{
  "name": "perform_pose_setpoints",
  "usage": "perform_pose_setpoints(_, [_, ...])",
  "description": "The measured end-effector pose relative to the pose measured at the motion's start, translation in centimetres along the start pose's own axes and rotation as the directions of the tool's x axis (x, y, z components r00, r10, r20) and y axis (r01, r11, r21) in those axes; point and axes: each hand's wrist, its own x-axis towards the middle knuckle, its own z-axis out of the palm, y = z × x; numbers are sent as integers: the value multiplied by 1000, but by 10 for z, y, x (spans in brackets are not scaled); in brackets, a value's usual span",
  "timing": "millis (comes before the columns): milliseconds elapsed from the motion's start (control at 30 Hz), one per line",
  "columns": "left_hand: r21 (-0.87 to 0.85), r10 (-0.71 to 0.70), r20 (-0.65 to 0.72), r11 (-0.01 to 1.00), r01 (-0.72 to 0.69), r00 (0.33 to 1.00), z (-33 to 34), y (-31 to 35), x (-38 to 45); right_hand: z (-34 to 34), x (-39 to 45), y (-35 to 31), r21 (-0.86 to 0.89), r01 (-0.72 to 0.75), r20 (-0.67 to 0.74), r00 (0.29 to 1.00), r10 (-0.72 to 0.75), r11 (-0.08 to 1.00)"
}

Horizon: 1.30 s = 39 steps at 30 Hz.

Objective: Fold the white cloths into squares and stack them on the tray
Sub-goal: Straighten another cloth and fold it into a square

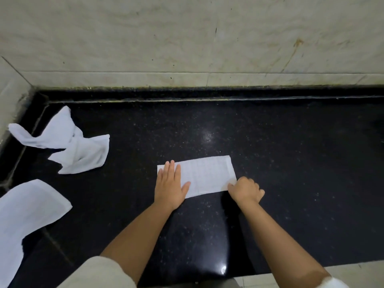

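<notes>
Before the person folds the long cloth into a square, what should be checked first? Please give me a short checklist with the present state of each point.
1. Left hand lies flat on the left end of the folded cloth, pinning it: ok.
2. Right hand pinches the near right corner of the cloth: ok.
3. The cloth lies flat as an even rectangle on the black counter: ok.
4. Counter around the cloth gives room for the fold: ok.
5. The crumpled cloth and the flat cloth at the left lie apart from the work: ok.
6. Tray ready for stacking: cannot tell, none is in view.
</notes>
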Motion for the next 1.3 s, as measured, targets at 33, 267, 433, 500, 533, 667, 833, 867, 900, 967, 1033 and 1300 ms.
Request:
perform_pose_setpoints(33, [10,2,-6,1000,-2,1000,1,-1,1,-1,0,-2,21,-22,11,1000,22,1000])
perform_pose_setpoints(267, [4,1,-7,1000,-1,1000,3,1,0,-3,-7,-11,142,-35,-29,999,39,989])
perform_pose_setpoints(433, [-60,4,-40,998,-6,999,-5,-2,-2,-19,-13,-23,351,-50,-19,998,61,935])
perform_pose_setpoints(500, [-128,-40,-133,992,22,990,-12,-13,-6,-27,-22,-38,431,43,-83,997,-8,901])
perform_pose_setpoints(533, [-153,-74,-168,987,48,983,-15,-21,-10,-27,-29,-47,456,108,-128,990,-55,883])
perform_pose_setpoints(667, [-194,-189,-192,969,152,963,-17,-64,-31,-9,-63,-85,392,416,-283,903,-322,821])
perform_pose_setpoints(833, [-245,-269,-172,943,224,948,-5,-95,-62,55,-89,-103,71,668,-228,734,-640,741])
perform_pose_setpoints(867, [-253,-271,-171,941,224,947,-1,-98,-67,64,-90,-102,7,689,-223,708,-670,725])
perform_pose_setpoints(900, [-257,-271,-171,940,223,947,3,-101,-70,70,-91,-102,-37,698,-224,691,-687,715])
perform_pose_setpoints(967, [-254,-269,-164,941,223,949,9,-105,-73,75,-87,-101,-46,706,-238,679,-694,707])
perform_pose_setpoints(1033, [-238,-262,-159,946,220,952,14,-107,-74,74,-84,-101,-49,717,-255,664,-703,695])
perform_pose_setpoints(1300, [-177,-244,-223,962,207,944,22,-108,-74,69,-88,-108,-34,802,-457,519,-722,597])
